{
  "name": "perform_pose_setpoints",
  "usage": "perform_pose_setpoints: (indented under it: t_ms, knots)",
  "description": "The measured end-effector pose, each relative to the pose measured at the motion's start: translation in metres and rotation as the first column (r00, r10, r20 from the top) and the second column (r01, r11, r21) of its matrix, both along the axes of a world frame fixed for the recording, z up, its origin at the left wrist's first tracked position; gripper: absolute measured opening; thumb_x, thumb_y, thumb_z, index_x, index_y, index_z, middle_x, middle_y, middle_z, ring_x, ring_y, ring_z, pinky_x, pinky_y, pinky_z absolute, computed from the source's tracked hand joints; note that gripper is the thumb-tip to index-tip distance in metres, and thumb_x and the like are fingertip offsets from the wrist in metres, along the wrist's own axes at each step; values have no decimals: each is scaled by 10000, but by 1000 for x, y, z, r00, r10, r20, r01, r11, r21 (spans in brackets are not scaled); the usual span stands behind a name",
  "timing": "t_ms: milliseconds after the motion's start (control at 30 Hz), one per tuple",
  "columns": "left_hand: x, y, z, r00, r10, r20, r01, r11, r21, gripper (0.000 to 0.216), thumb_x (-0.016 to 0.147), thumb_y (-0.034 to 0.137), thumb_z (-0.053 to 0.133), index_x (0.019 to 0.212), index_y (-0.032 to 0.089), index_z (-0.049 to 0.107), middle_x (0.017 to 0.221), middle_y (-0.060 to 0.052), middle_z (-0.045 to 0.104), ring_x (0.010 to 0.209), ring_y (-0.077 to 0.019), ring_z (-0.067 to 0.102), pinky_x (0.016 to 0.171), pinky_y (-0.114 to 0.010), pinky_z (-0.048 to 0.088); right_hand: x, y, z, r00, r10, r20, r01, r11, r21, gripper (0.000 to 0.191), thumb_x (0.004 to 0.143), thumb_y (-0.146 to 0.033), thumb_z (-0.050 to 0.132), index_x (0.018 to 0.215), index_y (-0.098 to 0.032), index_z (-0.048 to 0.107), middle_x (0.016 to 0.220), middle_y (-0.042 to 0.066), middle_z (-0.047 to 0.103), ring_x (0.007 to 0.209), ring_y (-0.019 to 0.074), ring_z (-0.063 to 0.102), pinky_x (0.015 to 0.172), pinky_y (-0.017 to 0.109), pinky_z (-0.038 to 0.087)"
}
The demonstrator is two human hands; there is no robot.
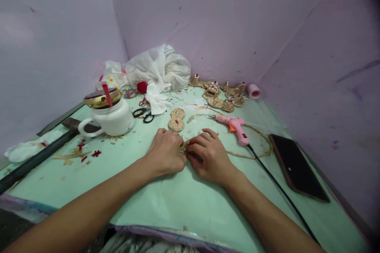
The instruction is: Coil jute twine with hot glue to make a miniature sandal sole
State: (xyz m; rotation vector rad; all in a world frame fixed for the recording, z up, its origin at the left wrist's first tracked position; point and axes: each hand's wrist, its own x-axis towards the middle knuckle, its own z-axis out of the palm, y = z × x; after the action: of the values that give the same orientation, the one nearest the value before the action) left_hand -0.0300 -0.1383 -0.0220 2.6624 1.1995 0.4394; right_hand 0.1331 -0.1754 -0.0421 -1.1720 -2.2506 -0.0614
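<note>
Between my hands is a small coil of braided straw cord (183, 148), mostly covered by the fingers. My left hand (168, 152) is closed around its left side. From the right, my right hand (209, 154) pinches the coil between thumb and fingers. A loose length of the cord (246, 156) loops out to the right on the table. Just beyond my hands lies a finished-looking woven straw sole (177, 119) with a small red mark. A pink glue gun (234, 126) rests on its side to the right, nozzle pointing left.
A white mug (114, 118) with a gold lid stands left, near a hammer (38, 154). Black-handled scissors (144, 114), red yarn (142, 87) and a plastic bag (160, 67) lie behind. Small straw slippers (218, 99) sit at the back; a phone (298, 166) lies right.
</note>
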Motion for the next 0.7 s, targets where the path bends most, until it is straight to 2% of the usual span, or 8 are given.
perform_pose_setpoints:
  t_ms: [233, 433, 567, 700]
  knots:
    - [2, 0, -4, 997, -59, 40, 56, 997, 60, 58, 590, 200, 545, 578, 158, 582, 680, -56, 606, 757, -212, 556, 794, -378, 395, -1, 2, -5, 998, 66, 9, -66, 995, 75, 176, 691, -55, 540, 651, -183, 653, 693, 15, 674, 657, 145, 552, 997, 379, 344]
    - [5, -1, -4, 997, -66, 42, 63, 995, 79, 59, 575, 198, 545, 571, 161, 591, 641, -49, 600, 750, -211, 558, 808, -374, 399, -8, 3, -9, 1000, 15, 0, -15, 995, 102, 170, 637, -45, 520, 627, -169, 635, 637, 31, 656, 615, 159, 532, 984, 410, 351]
    - [7, -2, -6, 999, -11, 49, 7, 997, 82, 75, 590, 205, 541, 580, 157, 597, 661, -59, 624, 742, -213, 572, 783, -374, 400, -12, 1, -9, 999, -31, -27, 34, 995, 93, 169, 628, -52, 521, 644, -171, 639, 645, 34, 673, 613, 169, 556, 971, 456, 340]
    - [7, -5, -7, 996, 76, 50, -80, 994, 79, 140, 613, 252, 548, 651, 146, 630, 699, -81, 653, 750, -235, 589, 799, -406, 394, -4, -4, 4, 997, -10, -73, 16, 996, 85, 159, 699, -93, 549, 725, -208, 657, 722, 12, 705, 695, 176, 614, 968, 454, 345]
